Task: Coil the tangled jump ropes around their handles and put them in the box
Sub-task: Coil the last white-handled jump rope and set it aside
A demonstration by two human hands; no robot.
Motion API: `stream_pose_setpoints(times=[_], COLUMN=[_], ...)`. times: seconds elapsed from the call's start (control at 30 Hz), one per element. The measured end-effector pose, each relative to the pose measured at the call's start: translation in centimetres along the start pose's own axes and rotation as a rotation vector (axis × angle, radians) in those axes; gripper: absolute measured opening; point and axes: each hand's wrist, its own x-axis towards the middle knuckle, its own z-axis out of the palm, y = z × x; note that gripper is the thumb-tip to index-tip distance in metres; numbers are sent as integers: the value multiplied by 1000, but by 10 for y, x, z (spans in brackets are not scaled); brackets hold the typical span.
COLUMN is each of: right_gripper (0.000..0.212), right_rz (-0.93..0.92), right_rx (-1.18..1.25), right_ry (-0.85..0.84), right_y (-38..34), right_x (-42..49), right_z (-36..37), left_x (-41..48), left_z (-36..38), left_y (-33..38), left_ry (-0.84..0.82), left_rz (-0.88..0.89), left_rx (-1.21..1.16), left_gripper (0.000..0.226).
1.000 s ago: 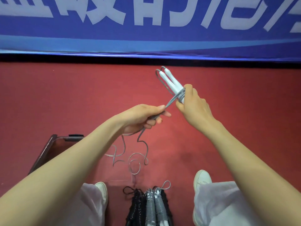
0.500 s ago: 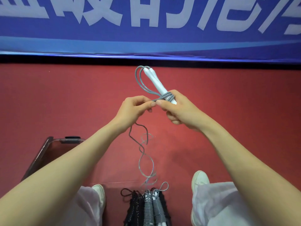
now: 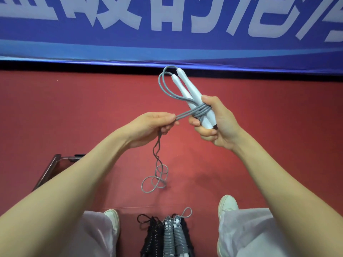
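Note:
My right hand [image 3: 216, 125] grips two white handles [image 3: 187, 91] of a grey jump rope, held side by side and pointing up and away. A few grey turns of rope [image 3: 201, 112] wrap around the handles just above my fingers, and two loops arch off the handle tips. My left hand [image 3: 150, 127] pinches the doubled rope a short way left of the wraps. The loose rope tail [image 3: 155, 179] hangs from that hand in curls above the red floor. A clear box [image 3: 55, 166] stands at lower left, mostly hidden behind my left forearm.
Several coiled ropes [image 3: 168, 236], black and grey, lie bundled on the floor between my white shoes [image 3: 227, 204]. A blue banner [image 3: 167, 28] with white characters runs along the far edge of the red floor.
Another turn of rope has gone around the handles. My left hand moved away to the left, drawing the rope taut, and my right hand rotated the handles. The hanging tail is shorter.

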Motion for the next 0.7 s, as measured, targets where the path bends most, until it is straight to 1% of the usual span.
stream_pose_setpoints(times=[0.1, 0.17, 0.23, 0.27, 0.3, 0.37, 0.43, 0.47, 0.53, 0.57, 0.6, 0.63, 0.67, 0.7], right_gripper=[37, 40, 38, 35, 32, 29, 29, 32, 38, 40, 42, 45, 50, 54], right_rz=[12, 83, 219, 306, 394, 534, 573, 543, 415, 320, 224, 132, 50, -17], right_rx=[-9, -51, -134, -203, -298, -526, -780, -953, -1356, -1535, -1648, -1696, -1701, -1690], right_ry=[-107, -230, -353, -390, -409, -388, -266, -183, 4, 136, 285, 419, 512, 565], right_y=[-4, -4, 0, 4, 7, 13, 20, 23, 28, 30, 30, 28, 26, 25], right_x=[-5, -10, -15, -17, -17, -17, -11, -7, 0, 3, 4, 5, 6, 7], right_z=[2, 4, 5, 5, 6, 6, 4, 2, -4, -7, -9, -9, -9, -9], left_x=[-1, -4, -7, -8, -8, -8, -6, -5, -5, -5, -4, -3, -1, 1], left_z=[-8, -12, -18, -21, -24, -18, -8, -2, 7, 12, 17, 22, 26, 28], left_y=[-5, -8, -11, -11, -12, -1, 8, 11, 9, 6, 3, 1, 0, 1], left_ry=[-14, -2, 56, 83, 90, 33, 6, 8, 55, 76, 72, 62, 36, 7], left_rz=[0, 4, 0, -26, -53, -16, 31, 52, 60, 23, -31, -102, -189, -273], left_rx=[60, 201, 397, 442, 423, 441, 523, 582, 635, 583, 444, 273, 129, 32], left_gripper=[13, 10, 9, 11, 11, 6, 6, 6, 14, 17, 17, 15, 16, 20])
